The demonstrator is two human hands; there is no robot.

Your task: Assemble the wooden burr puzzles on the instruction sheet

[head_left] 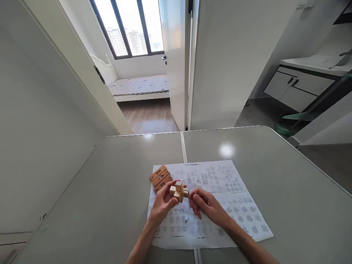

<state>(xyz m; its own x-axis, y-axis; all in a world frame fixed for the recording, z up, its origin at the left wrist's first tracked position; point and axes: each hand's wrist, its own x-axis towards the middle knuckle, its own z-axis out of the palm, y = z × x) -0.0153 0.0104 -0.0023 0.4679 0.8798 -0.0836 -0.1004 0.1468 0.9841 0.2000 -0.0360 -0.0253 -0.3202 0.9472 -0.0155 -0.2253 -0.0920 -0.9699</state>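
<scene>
My left hand (162, 205) grips a small wooden puzzle (179, 191) of interlocked pale blocks, holding it just above a printed instruction sheet (225, 198). My right hand (205, 205) hovers right beside the puzzle, fingers curled, fingertips close to its right end; whether they touch it is unclear. Three loose wooden bars (161, 178) with slots lie side by side on the sheet's upper left corner, just beyond my left hand.
The sheet lies on a grey folding table (110, 205) with a seam down the middle. Beyond the table are a white wall, an open door to a room with a bed (140, 86) and a window, and cabinets (297, 88) at right.
</scene>
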